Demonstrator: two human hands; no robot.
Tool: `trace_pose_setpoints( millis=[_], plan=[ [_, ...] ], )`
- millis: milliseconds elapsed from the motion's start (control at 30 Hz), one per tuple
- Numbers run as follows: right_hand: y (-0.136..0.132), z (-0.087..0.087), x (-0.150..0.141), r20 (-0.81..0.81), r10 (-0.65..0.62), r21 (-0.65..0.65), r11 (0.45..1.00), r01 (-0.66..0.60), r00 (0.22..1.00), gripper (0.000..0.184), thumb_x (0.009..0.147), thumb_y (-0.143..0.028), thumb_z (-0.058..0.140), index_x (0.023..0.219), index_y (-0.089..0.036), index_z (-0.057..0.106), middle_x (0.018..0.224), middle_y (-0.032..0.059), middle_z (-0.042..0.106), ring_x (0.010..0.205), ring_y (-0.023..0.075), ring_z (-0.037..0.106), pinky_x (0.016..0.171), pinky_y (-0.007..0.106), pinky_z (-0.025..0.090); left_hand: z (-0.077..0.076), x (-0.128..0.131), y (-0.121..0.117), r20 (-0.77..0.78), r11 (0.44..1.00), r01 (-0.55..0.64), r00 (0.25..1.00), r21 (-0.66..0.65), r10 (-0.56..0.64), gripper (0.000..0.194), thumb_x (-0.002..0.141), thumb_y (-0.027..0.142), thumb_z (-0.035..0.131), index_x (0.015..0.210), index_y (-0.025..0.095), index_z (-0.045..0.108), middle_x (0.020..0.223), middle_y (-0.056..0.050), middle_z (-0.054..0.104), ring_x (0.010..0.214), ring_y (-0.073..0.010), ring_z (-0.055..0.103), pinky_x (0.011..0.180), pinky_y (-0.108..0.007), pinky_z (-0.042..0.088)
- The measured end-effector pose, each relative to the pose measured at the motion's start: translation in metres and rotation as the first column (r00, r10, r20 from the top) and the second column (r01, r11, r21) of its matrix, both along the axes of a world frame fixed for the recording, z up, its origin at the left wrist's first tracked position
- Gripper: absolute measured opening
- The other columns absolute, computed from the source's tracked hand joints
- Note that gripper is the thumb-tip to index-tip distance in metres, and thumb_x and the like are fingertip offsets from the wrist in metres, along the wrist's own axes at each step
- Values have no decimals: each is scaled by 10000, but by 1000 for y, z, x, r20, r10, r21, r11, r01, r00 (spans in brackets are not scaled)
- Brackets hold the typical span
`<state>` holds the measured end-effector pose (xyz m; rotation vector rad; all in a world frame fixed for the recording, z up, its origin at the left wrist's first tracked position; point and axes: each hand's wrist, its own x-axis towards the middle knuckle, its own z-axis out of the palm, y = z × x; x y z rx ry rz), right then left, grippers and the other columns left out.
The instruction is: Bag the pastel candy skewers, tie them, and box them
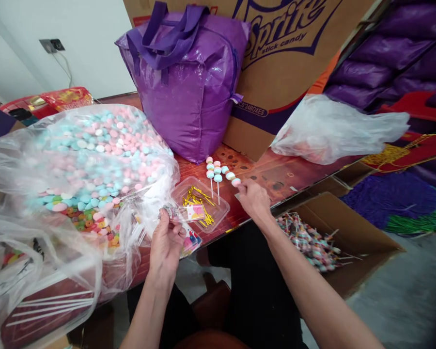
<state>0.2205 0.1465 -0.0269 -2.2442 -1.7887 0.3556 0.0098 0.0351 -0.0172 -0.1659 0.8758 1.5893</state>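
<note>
My left hand (167, 238) is closed on a small clear printed bag (195, 212) with a pink and yellow end. That bag hangs over a shallow clear plastic tray (224, 209) of gold twist ties (197, 198). Beyond the tray, my right hand (255, 199) pinches the near end of a candy skewer (230, 175) strung with pink, white and blue sweets; its stick is hidden by the hand. Beside it lie two more candy skewers (213, 169) on white sticks. More printed bags (192, 243) lie at the table edge below my left hand.
Large clear bags of pink and blue sweets (105, 145) and ring-shaped gummies (90, 220) fill the left side, with white sticks (54, 306) in front. A purple bag (189, 92) and carton (261, 97) stand behind. Finished-looking skewers (312, 242) fill a low box (366, 252) at right.
</note>
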Motion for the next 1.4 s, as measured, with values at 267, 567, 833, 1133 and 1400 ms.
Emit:
trace_pose_setpoints(
  millis=[267,567,833,1133,1400],
  plan=[
    [-105,8,14,-666,296,402,916,-4,685,234,939,-378,567,802,-198,629,592,-36,488,516,127,448,516,262,356,2,-4,-2,61,997,58,997,-54,-54,334,703,325,866,733,163,575,621,61,569,437,-24,424,473,-162,417],
    [-143,25,15,-457,549,611,766,-201,700,129,952,-189,565,865,-216,656,767,20,633,657,152,579,613,283,446,5,-2,-7,56,995,99,994,-20,-97,367,651,323,897,721,166,572,612,65,567,435,-27,422,473,-166,416],
    [-146,31,32,-368,670,573,709,-411,645,139,957,-120,556,940,-222,650,828,21,635,726,147,596,674,267,446,0,-4,-11,-138,999,29,990,30,-25,463,493,356,960,696,152,598,597,55,584,463,-36,452,470,-162,391],
    [-146,24,13,-562,570,401,822,-405,599,219,965,-236,547,776,-201,652,693,-6,582,629,133,537,595,252,402,-5,-4,-14,-459,984,39,887,176,47,353,584,385,912,739,144,706,707,26,667,619,-66,575,619,-185,470],
    [-149,13,1,-572,542,413,839,-354,616,234,970,-249,542,776,-186,656,667,-17,544,606,123,504,584,248,373,-10,-7,-12,-454,988,6,889,154,65,335,627,402,885,744,153,695,716,26,687,639,-99,641,701,-243,516]
  ],
)
